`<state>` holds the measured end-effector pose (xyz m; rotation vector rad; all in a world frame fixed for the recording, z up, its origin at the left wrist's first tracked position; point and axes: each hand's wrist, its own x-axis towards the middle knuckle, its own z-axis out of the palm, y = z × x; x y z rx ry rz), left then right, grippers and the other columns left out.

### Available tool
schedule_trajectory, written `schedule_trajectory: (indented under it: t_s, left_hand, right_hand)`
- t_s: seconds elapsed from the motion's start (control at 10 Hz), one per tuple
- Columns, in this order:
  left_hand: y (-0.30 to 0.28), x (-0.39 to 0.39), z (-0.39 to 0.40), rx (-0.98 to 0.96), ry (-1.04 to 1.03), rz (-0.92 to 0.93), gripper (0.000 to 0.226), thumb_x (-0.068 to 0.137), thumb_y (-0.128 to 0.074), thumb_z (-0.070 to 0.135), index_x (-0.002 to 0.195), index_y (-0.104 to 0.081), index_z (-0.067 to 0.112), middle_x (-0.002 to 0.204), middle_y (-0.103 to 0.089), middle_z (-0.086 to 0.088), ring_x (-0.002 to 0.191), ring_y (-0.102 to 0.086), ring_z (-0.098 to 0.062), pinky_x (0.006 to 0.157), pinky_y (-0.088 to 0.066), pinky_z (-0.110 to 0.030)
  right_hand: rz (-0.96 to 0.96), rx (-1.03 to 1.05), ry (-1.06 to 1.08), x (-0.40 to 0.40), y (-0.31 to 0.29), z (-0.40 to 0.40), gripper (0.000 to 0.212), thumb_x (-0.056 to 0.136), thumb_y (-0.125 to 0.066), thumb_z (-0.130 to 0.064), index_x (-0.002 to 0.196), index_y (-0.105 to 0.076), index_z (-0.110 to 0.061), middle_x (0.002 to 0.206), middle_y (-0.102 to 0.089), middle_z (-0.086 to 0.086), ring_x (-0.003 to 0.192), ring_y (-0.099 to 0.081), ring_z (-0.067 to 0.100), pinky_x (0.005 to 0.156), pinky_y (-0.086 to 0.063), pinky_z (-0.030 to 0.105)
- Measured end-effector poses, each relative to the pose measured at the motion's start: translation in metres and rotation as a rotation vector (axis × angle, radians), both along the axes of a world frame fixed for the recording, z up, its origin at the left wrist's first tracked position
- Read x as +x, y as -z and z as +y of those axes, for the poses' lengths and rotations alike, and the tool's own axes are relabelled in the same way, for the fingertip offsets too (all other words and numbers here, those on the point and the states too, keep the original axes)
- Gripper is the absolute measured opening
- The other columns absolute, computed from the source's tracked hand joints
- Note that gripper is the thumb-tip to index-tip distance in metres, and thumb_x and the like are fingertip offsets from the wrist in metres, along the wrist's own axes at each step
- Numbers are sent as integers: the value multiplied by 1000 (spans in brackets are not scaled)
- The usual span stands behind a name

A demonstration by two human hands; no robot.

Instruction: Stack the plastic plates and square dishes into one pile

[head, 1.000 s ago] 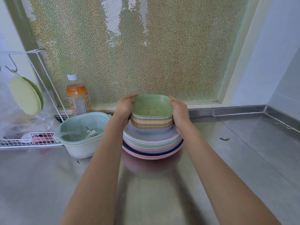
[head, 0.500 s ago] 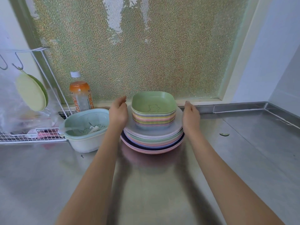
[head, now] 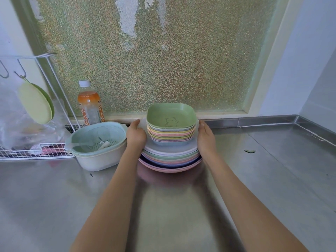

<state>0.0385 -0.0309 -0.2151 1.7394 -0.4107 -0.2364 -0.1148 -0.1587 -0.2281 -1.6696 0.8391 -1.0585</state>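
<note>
Centrally, pile: pastel round plastic plates [head: 170,159] lay stacked on the brushed steel counter [head: 272,179], a pink one at the bottom, a pale one on top
Square dishes: a stack of small pastel square plastic dishes [head: 171,132] sat on the top plate, nested; the uppermost was green with a bear outline drawn inside
Left hand [head: 136,136]: pressed flat against the left edge of the plates, fingers together, thumb raised near the back rim; palm open, cupping the pile rather than closed around anything
Right hand [head: 206,138]: likewise open and flat against the right edge of the plates, fingers pointing away from the camera
Position of pile: near the back of the counter, just in front of the frosted textured window pane [head: 154,57]
Left of pile: mint-green plastic colander set in a white bowl [head: 96,144], just beside the left hand; whether they touched could not be told
Behind colander: clear plastic bottle of orange drink with a white cap [head: 90,104], upright
Far left: white wire rack [head: 34,151] with a pale green round disc [head: 35,104] hung from a hook
Right of pile: small green scrap [head: 250,151] on the counter, well apart
</note>
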Motion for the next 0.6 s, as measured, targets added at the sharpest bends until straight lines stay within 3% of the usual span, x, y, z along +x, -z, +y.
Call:
schedule_trajectory:
  t_s: [0.1, 0.2, 0.4, 0.5, 0.6]
  left_hand:
    - [-6, 1, -3, 59, -17, -8, 54, 87, -32, -6, 140, -40, 3, 144, -44, -14, 132, -40, -29, 108, -32, -37]
    - [-11, 5, -3, 93, -24, 10, 49, 89, -35, -5, 137, -43, 0, 142, -46, -16, 131, -42, -30, 109, -34, -38]
    - [-24, 3, 4, 218, 40, -17, 45, 90, -35, 0, 135, -45, -2, 138, -48, -22, 125, -46, -37, 103, -40, -47]
    - [-32, -12, 13, 277, 44, -90, 46, 92, -33, -2, 137, -40, -2, 141, -44, -22, 130, -41, -36, 105, -34, -39]
    - [-40, -31, 36, 87, -90, -298, 51, 91, -38, -2, 141, -40, 8, 141, -48, -13, 131, -43, -27, 103, -32, -30]
  right_hand:
    - [35, 13, 5, -1, 0, -2, 40, 102, -29, -25, 137, -46, -14, 144, -44, 4, 133, -38, 18, 108, -24, 25]
    - [77, 0, 13, -2, -1, -3, 41, 102, -28, -26, 135, -49, -15, 141, -49, 4, 131, -42, 21, 108, -29, 30]
    - [103, 67, -43, -9, -13, -2, 40, 102, -30, -25, 135, -49, -13, 141, -49, 8, 129, -44, 22, 96, -31, 23]
    - [147, 118, -40, -21, -20, 15, 44, 102, -28, -30, 142, -39, -15, 153, -28, 8, 142, -24, 21, 111, -20, 30]
    - [-13, 65, 67, -41, -26, 37, 42, 103, -28, -25, 141, -41, -12, 153, -28, 8, 142, -22, 16, 115, -17, 31]
